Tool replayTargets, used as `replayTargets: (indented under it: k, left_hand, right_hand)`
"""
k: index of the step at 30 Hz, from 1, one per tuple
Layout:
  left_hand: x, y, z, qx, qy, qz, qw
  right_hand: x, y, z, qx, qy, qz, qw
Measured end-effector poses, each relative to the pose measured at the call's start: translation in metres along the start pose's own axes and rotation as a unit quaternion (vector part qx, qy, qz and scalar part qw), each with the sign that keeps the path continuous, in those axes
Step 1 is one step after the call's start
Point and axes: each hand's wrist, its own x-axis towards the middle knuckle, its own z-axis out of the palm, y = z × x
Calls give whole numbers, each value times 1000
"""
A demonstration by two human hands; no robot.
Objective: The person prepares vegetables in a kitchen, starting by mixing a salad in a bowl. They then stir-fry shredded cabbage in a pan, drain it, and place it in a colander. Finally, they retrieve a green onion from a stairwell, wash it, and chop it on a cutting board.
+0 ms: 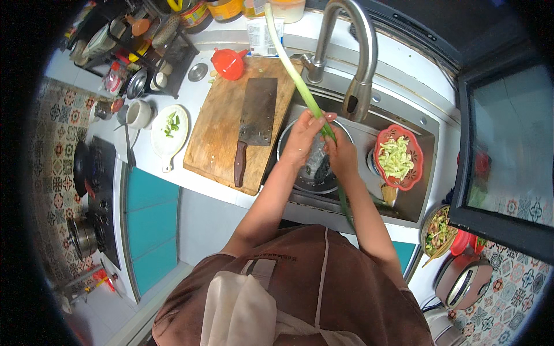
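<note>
At the back of your table, just behind the cutting board (242,124), stands a small white carton (261,36) with a printed face. Left of it, you have jars with yellow and red labels (199,12).

Kitchen sink and counter seen from above.
A leek (300,81) held by both hands crosses over a bowl (314,173) in the sink (421,173). Left of the sink, a cleaver (254,124) lies on a cutting board (216,132); a colander (398,157) sits on the right.
</note>
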Motion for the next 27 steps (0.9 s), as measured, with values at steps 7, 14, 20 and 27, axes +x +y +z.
replayTargets:
  k: [7,14,20,27]
  left_hand:
    - [5,24,-9,74,-12,-16,997]
    - [-3,29,4,64,-23,8,998]
    - [1,27,1,47,-20,-16,999]
    - [1,35,7,1,-26,-8,1000]
  right_hand:
    - [17,-24,-11,174,-85,96,976]
    - [11,-28,-14,128,-63,124,982]
    - [10,-19,-17,234,-131,77,960]
    - [-3,-27,-34,222,-193,136,946]
